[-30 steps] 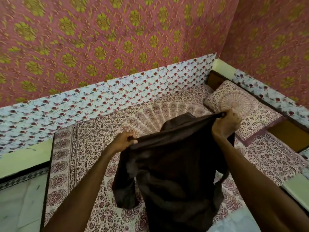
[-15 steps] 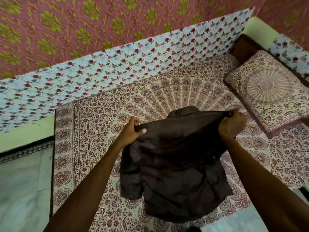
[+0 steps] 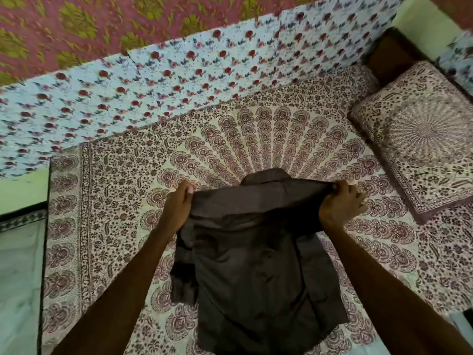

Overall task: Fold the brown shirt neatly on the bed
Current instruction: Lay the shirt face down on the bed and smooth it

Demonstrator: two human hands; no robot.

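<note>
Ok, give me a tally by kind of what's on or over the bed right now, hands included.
Shirts: 1, the brown shirt, held up by its shoulders.
Pillows: 1, the pillow at far right.
Hands: 2, left hand and right hand, both gripping it.
Total: 4

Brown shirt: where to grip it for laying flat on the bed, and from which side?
Pinch the shirt at its two shoulder corners, where the left hand and right hand hold it, coming from the near edge of the bed. The shoulder line is taut between them and the collar points away, so the body likely spreads evenly toward the person.
</note>
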